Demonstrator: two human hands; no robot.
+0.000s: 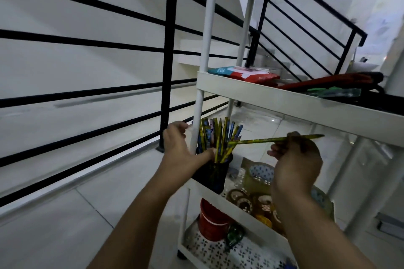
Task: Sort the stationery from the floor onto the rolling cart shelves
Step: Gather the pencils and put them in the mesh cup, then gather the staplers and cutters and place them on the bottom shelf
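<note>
1. Your right hand (294,159) pinched 1 yellow pencil (275,139), its tip aimed at the black pencil cup (213,178) on the cart's middle shelf (242,207).
2. Your left hand (185,148) curled around the cart post (196,116), thumb touching the cup.
3. The task looked mostly done: 3 shelves already held stationery, and no floor items showed.
4. The cup held roughly 12 pencils, and 1 red bucket (211,223) sat below.

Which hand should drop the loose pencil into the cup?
Right. The right hand already pinches the loose pencil, its tip at the pencil cup. The left hand grips the cup's rim.
</note>
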